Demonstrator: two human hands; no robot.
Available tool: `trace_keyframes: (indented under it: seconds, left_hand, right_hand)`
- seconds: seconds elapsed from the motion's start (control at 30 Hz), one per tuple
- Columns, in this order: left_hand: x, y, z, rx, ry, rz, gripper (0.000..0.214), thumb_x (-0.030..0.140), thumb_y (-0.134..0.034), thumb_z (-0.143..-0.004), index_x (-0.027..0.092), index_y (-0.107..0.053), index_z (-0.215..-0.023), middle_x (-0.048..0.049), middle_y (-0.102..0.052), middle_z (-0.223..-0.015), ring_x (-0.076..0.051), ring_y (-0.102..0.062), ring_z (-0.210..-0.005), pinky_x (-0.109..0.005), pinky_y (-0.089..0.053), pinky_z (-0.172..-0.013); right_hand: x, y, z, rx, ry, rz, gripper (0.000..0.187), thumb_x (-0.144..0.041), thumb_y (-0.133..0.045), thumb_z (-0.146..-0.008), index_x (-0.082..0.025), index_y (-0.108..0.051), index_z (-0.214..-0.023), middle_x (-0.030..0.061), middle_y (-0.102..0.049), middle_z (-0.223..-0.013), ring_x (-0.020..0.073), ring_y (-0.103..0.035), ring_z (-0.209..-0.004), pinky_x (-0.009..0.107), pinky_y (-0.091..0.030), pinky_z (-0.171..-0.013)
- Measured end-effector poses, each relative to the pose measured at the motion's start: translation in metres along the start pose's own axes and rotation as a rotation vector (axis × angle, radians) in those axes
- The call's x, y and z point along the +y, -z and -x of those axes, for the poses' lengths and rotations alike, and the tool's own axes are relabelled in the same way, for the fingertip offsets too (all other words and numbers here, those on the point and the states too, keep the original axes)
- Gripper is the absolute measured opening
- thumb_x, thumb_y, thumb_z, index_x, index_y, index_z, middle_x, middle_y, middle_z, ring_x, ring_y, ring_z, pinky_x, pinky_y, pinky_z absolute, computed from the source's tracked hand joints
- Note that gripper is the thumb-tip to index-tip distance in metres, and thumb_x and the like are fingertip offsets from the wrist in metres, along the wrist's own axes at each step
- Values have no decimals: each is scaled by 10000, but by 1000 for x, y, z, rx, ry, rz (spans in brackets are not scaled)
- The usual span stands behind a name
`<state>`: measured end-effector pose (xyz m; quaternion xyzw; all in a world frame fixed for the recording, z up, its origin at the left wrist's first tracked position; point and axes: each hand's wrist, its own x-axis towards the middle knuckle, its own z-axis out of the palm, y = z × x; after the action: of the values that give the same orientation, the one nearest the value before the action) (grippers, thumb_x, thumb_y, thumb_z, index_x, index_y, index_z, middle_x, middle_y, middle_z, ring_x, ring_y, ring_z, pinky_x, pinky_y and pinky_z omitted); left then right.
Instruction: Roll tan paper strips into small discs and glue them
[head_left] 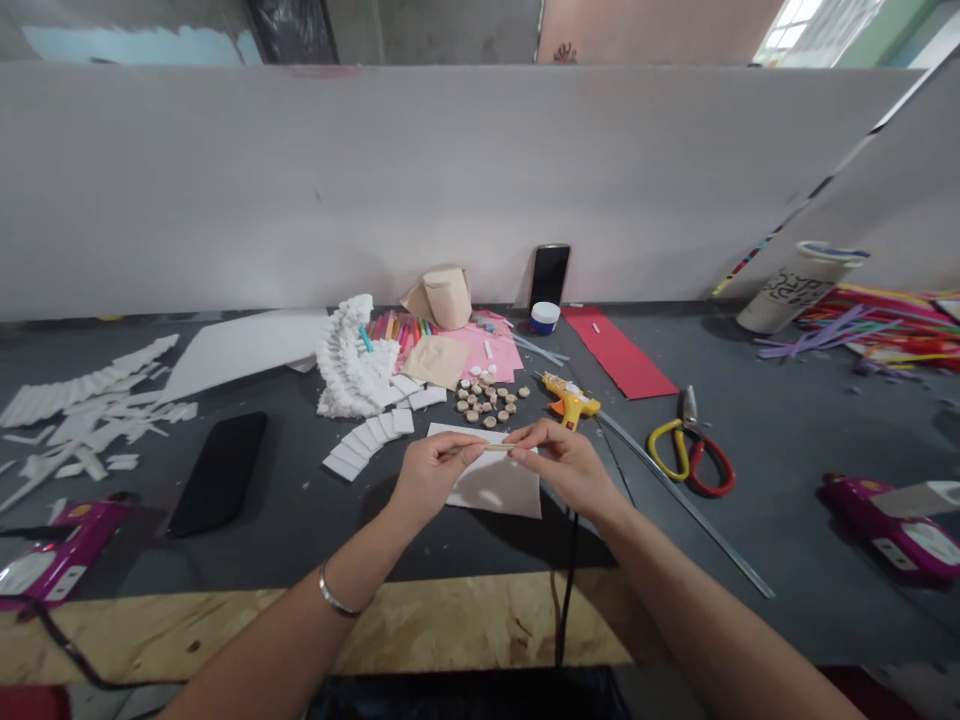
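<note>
My left hand (431, 472) and my right hand (574, 468) are both closed in a pinch, one at each end of a short, thin tan strip (498, 447). The strip lies level between the fingertips; whether it is paper or wood I cannot tell. Under the hands is a white sheet of paper (499, 490), partly covered by them. Just beyond sits a cluster of small round tan-brown pieces (487, 403), like slices of twig. A yellow glue gun (571, 400) with a clear glue stick (690, 505) in its back lies beyond my right hand.
Red-and-yellow-handled cutters (691, 450) lie at right, near a red sheet (619, 352). White squares (367, 443), a fluffy white bundle (352, 365) and a black phone (220, 475) are at left. Magenta power strips (71, 550) flank the table. Behind stand a small jar (544, 319) and a phone (550, 274).
</note>
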<state>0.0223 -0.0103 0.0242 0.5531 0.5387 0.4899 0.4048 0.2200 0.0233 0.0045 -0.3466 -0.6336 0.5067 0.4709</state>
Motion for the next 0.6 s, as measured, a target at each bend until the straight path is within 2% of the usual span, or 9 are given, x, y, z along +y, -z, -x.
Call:
trace_keyframes:
  seconds: [0.13, 0.23, 0.4, 0.53, 0.6]
  left_hand:
    - [-1, -2, 1, -4, -32, -8, 189, 339, -703, -747, 178, -778, -815, -49, -769, -801, -171, -698, -725, -217, -522, -632]
    - [-4, -2, 1, -8, -38, -12, 192, 347, -705, -747, 182, -780, -813, -51, -767, -795, -164, -688, -694, -215, -510, -603]
    - [-6, -5, 1, -12, -43, -28, 198, 357, -703, -746, 184, -779, -805, -42, -758, -766, -158, -665, -673, -213, -490, -584]
    - [-10, -6, 0, -13, -21, -50, 225, 388, -688, -767, 184, -770, -813, -34, -741, -751, -144, -629, -644, -221, -463, -573]
    - [-12, -5, 0, -21, -65, -120, 225, 393, -670, -792, 192, -767, -820, -31, -717, -740, -141, -605, -651, -233, -447, -587]
  right_hand:
    - [2, 0, -2, -6, -174, -206, 213, -308, -806, -692, -212, -616, -697, 8, -730, -873, 151, -658, -817, 298, -477, -776]
    - [2, 0, -4, 15, -249, -328, 264, -267, -834, -658, -215, -584, -723, -13, -736, -828, 125, -652, -755, 266, -474, -736]
    - [1, 1, -5, 29, -269, -401, 343, -235, -847, -636, -226, -532, -773, -35, -724, -756, 108, -643, -702, 234, -460, -685]
    - [1, 2, -5, 43, -242, -344, 357, -262, -837, -643, -228, -505, -768, -36, -713, -739, 120, -641, -690, 243, -464, -660]
    - [2, 2, -6, 49, -229, -284, 362, -277, -828, -648, -228, -489, -762, -28, -711, -744, 132, -646, -702, 254, -466, -660]
